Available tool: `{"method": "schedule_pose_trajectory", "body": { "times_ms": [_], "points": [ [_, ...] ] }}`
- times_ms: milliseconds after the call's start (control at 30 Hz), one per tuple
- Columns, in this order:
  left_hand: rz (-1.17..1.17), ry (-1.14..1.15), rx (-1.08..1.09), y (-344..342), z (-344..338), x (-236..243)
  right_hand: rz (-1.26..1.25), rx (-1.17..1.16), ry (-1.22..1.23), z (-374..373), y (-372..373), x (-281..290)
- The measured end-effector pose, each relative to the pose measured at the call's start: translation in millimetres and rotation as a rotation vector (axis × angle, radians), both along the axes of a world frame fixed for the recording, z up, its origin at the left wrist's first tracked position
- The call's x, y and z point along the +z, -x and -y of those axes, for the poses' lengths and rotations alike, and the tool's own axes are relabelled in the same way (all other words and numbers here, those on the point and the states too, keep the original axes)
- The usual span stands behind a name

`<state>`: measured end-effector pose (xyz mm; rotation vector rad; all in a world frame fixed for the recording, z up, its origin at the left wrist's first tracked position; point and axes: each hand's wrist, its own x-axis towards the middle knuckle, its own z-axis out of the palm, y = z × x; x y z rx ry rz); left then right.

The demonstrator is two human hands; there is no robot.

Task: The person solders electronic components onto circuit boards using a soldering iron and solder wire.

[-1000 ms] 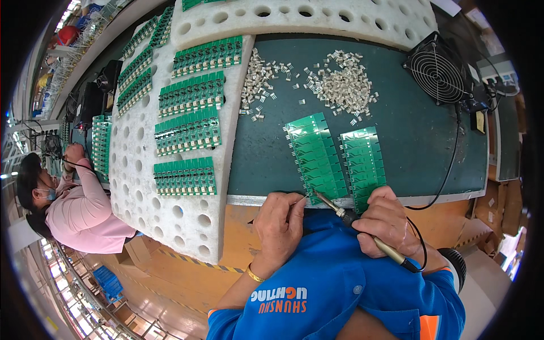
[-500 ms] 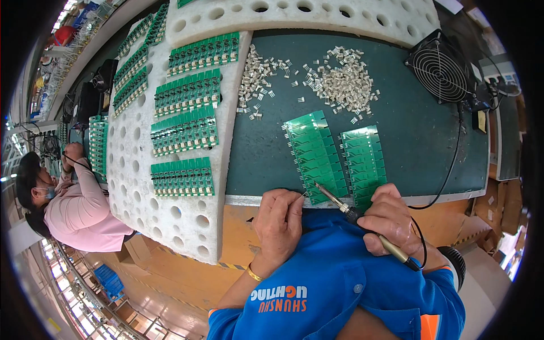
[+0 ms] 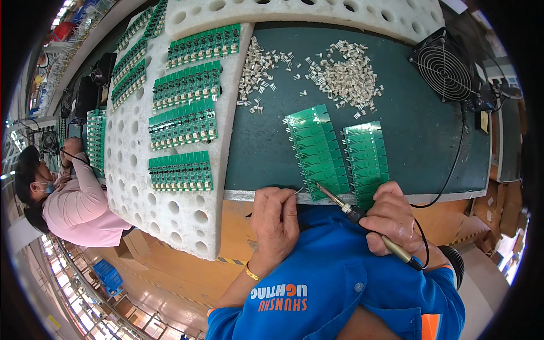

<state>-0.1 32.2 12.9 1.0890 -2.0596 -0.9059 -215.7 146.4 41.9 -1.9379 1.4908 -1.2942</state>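
Observation:
My left hand (image 3: 275, 226) pinches a thin solder wire (image 3: 297, 192) just left of the nearer end of a green circuit board panel (image 3: 317, 153). My right hand (image 3: 391, 221) grips a soldering iron (image 3: 354, 214), its tip at the lower part of that panel. A second green panel (image 3: 365, 161) lies to the right, its near end close to my right fingers. Small white pin connectors (image 3: 345, 76) are heaped beyond both panels, with another loose group (image 3: 258, 71) to the left. Whether the tip touches a joint is too small to tell.
A white foam board (image 3: 124, 170) bearing several populated panels (image 3: 178, 170) is at left. Another foam board (image 3: 300, 14) lies along the back. A black fan (image 3: 445, 68) with cables sits at back right. A person in pink (image 3: 79, 209) works at far left. The dark bench (image 3: 260, 147) has a metal front edge.
The bench and its contents appear slightly higher in the picture. The iron tip and my left hand shift only slightly; both hands keep their grips.

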Motion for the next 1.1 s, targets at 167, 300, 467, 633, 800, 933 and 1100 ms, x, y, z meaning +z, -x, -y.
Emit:
{"method": "schedule_pose_trajectory", "body": {
  "times_ms": [167,300,467,633,800,933,1100],
  "points": [
    [-0.023,-0.040,-0.007,0.0,-6.0,1.6,0.015,-0.001,0.029,-0.7,-1.4,-1.7],
    [-0.051,-0.035,-0.019,0.4,-6.6,-1.3,0.017,-0.006,0.045,-2.7,-2.4,-4.3],
    [-0.033,-0.051,-0.010,0.4,-8.7,1.1,0.014,-0.024,0.064,-0.2,-5.1,-7.1],
    [-0.036,-0.055,-0.009,1.3,-7.9,0.5,0.009,-0.034,0.067,3.7,-7.4,-6.4],
    [-0.029,-0.066,-0.004,0.4,-9.1,1.0,0.008,-0.041,0.059,3.7,-8.6,-6.0],
    [-0.025,-0.055,-0.006,1.5,-8.1,1.2,0.004,-0.037,0.042,3.5,-9.0,-6.7],
    [-0.034,-0.042,-0.016,1.3,-8.9,0.1,0.012,-0.036,0.032,3.9,-9.2,-4.1]
  ]
}}
